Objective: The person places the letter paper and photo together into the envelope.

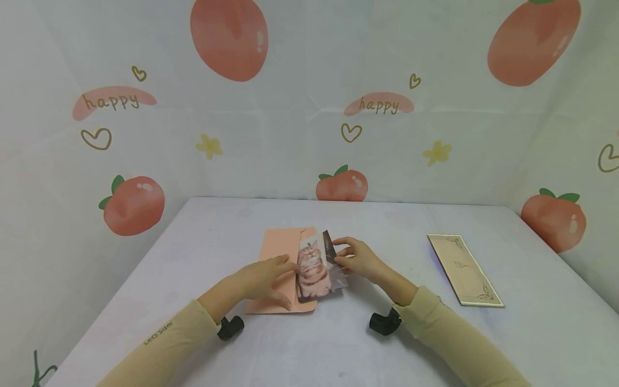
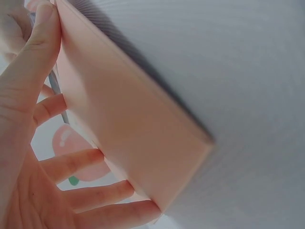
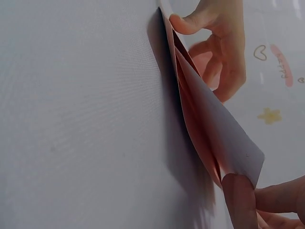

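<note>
Smooth, matt paper or thin card for the pink envelope [image 1: 280,242]; smooth printed paper for the cat picture [image 1: 312,266] at the envelope's opening; to the envelope's right, flat matt face on the cream card [image 1: 464,269]; behind the envelope, faintly creased, cloth-like backdrop [image 1: 290,118]; beneath it, matt white table [image 1: 329,349]; nearer than it, cloth sleeves [image 1: 169,344].

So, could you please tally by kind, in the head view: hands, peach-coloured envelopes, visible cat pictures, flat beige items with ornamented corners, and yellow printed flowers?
Hands: 2 (left hand, right hand)
Peach-coloured envelope: 1
Visible cat picture: 1
Flat beige item with ornamented corners: 1
Yellow printed flowers: 2
Total: 7
</note>
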Available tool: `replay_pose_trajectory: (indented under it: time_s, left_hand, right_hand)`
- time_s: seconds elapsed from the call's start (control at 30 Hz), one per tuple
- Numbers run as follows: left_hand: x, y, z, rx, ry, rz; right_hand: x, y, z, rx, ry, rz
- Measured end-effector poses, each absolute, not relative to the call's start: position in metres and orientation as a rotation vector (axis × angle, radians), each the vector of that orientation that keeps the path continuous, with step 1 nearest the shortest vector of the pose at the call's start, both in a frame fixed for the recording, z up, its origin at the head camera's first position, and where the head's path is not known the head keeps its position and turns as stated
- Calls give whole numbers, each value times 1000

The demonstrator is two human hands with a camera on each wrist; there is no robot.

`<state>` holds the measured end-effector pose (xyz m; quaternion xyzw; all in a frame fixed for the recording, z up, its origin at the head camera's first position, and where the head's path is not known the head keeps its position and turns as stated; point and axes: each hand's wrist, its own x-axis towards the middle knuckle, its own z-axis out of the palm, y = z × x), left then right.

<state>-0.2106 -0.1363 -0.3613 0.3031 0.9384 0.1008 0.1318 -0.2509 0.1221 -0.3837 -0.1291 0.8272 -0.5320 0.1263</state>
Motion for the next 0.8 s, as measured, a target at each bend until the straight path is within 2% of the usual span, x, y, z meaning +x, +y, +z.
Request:
replay_pose_trajectory:
  time_s: [0.8]
  left_hand:
    - [-212,-136,-362,838,2729,303]
  right_hand:
    - [-253,101,-389,-286,2417,-1573]
